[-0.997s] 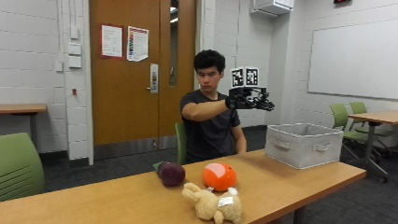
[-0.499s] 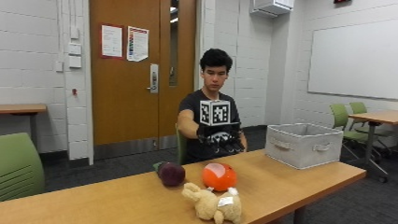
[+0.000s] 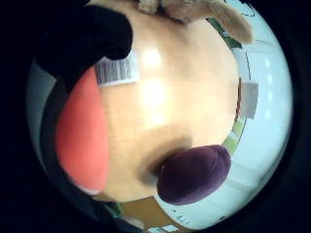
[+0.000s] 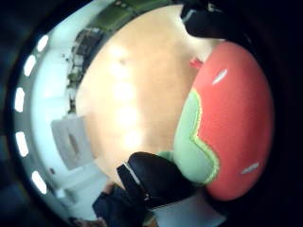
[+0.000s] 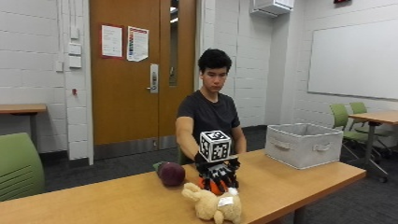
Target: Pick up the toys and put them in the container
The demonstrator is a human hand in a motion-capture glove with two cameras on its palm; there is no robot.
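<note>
My gloved right hand [image 5: 217,171] is down on the orange-red toy [image 5: 210,188] at the middle of the wooden table [image 5: 298,179]. Its fingers curl over the toy's top and front. The thumb side palm view is filled by that toy [image 4: 236,123] and its green leaf patch, with a gloved finger [image 4: 156,177] wrapped beside it. The toy still sits on the table. A purple plush toy [image 5: 170,173] lies just beside it, and a tan plush bunny [image 5: 214,205] lies in front near the table's edge. The grey fabric container [image 5: 302,144] stands at the table's far right end.
Green chairs stand at the left [image 5: 18,168] and behind the container at the right. Bare tabletop lies between the toys and the container. In the little finger side palm view the purple toy [image 3: 194,172] and the red toy [image 3: 82,141] lie close together on the wood.
My hand has come down from chest height onto the orange-red toy and its fingers now wrap over it. The toys and the container have not moved.
</note>
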